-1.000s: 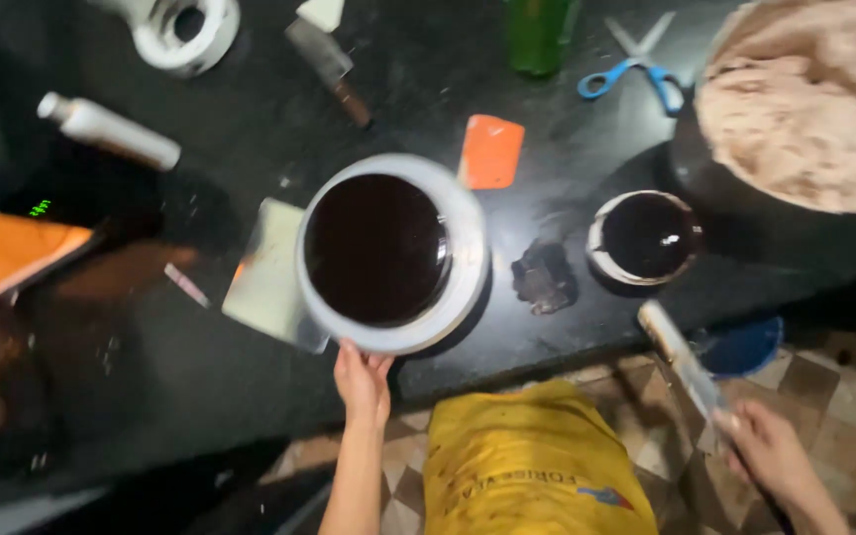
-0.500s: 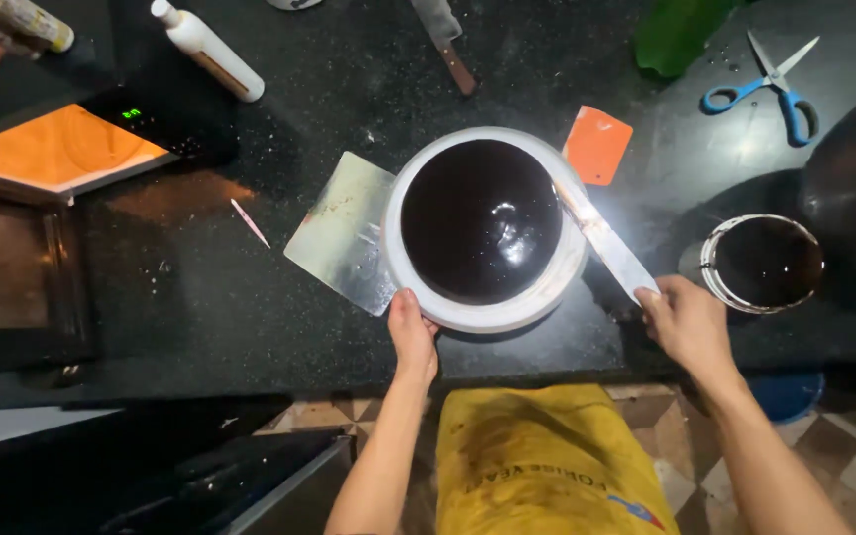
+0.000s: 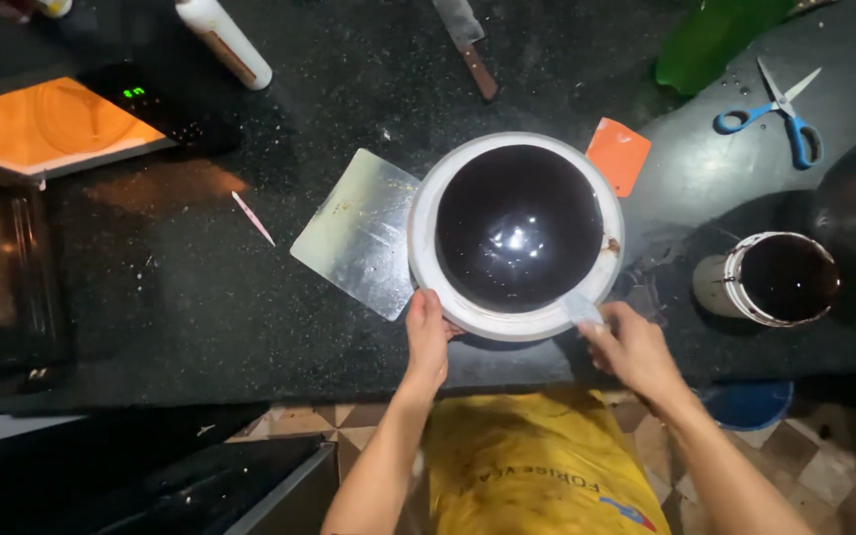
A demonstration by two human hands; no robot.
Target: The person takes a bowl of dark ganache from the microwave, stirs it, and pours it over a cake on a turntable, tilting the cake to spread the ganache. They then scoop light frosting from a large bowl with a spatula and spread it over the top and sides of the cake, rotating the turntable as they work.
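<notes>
You are standing at a black speckled counter (image 3: 200, 297), looking straight down, with patterned floor tiles showing below its edge.

Your right hand (image 3: 631, 347) is closed around the handle of a flat metal spatula (image 3: 581, 307); only a short pale stretch of the blade shows, laid against the near right rim of the white turntable (image 3: 428, 248). Your left hand (image 3: 428, 337) rests on the near left rim of that same turntable, fingers curled loosely over the edge and thumb on top, gripping the rim alone.

On the turntable sits a round cake (image 3: 517, 228) coated in glossy dark chocolate, centred, with a bright spot of light on its top. A small smear of chocolate marks the white rim at the right.

Just left of the turntable, and partly tucked under it, lies a square metal scraper sheet (image 3: 354, 238). An orange plastic scraper (image 3: 618, 154) touches the turntable's far right edge. To the right, well apart from your hand, stands a white cup of dark chocolate (image 3: 770, 279).

Farther back lie blue-handled scissors (image 3: 780, 114), a knife (image 3: 468, 40), a white bottle (image 3: 225, 40) on its side and something green (image 3: 710, 35). At far left an orange-lit panel (image 3: 47, 124) glows.
</notes>
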